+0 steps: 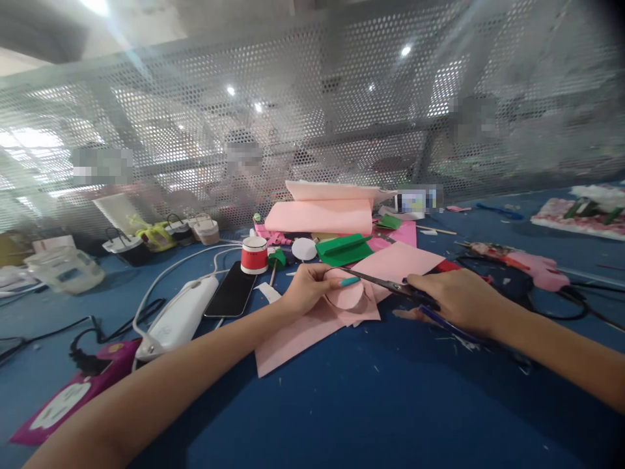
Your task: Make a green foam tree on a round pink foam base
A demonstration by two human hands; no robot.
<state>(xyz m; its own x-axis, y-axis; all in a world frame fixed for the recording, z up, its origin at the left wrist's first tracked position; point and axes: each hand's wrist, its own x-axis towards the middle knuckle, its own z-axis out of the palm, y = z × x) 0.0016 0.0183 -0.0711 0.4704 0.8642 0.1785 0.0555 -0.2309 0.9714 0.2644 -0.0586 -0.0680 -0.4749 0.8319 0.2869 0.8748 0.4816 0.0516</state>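
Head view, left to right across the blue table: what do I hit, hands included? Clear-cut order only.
Clear jar → black phone → red-and-white cup → left hand → scissor blades → right hand.

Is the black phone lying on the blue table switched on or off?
Its display looks off: the black phone lies face up and all dark, with no lit text or picture showing.
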